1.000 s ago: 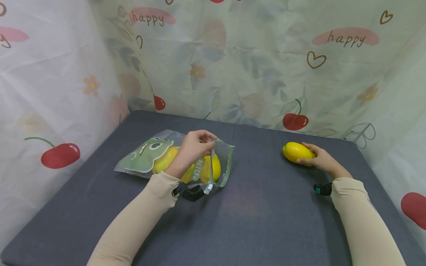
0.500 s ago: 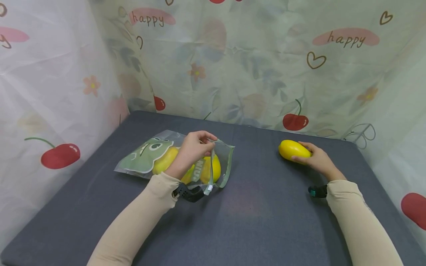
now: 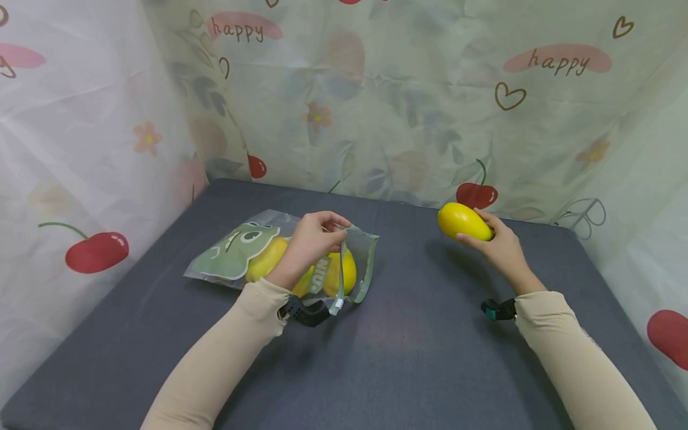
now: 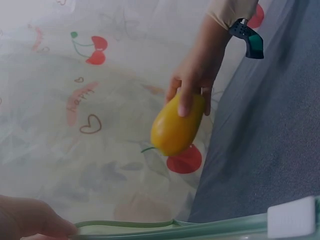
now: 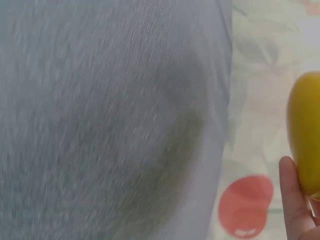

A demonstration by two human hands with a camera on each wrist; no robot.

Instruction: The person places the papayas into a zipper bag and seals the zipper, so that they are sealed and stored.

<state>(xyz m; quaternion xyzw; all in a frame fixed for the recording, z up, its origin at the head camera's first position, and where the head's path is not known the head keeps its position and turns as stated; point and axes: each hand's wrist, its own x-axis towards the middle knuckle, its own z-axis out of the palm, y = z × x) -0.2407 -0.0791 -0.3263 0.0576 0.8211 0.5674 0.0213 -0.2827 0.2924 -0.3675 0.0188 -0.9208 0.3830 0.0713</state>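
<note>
On the left of the table in the head view lies a clear zip bag (image 3: 223,255) with a green cartoon face. My left hand (image 3: 312,242) pinches the upper edge of its mouth, which gapes toward the right. Several yellow fruits (image 3: 267,258) show through the plastic. A white zip slider (image 4: 292,218) sits on the green rim in the left wrist view. My right hand (image 3: 505,251) grips a smooth yellow mango (image 3: 463,222) by its near end, raised above the table. In the right wrist view only part of that mango (image 5: 307,135) appears, with fingers against it.
The dark grey table (image 3: 408,370) is enclosed by printed curtains (image 3: 387,107) at the back and both sides. A thin looped cable (image 3: 588,218) lies by the far right corner.
My right hand has lifted the mango off the table and carried it up and to the left. The left hand and the bag have stayed in place.
</note>
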